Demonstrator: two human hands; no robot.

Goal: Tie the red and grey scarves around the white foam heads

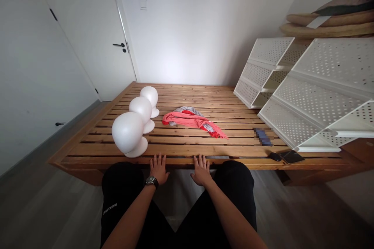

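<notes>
My left hand lies flat on the near edge of the slatted wooden table, fingers spread, a watch on its wrist. My right hand rests the same way a little to the right, holding nothing. Just beyond them a red and grey cloth lies crumpled in the middle of the table. Three white foam mannequin heads stand in a row at the left: the nearest head, a middle head and a far head. The nearest one stands just left of my left hand.
Two white perforated shelf units lie tilted on the right side of the table. A dark phone and a small black object sit near the front right edge. A white door stands at the back left.
</notes>
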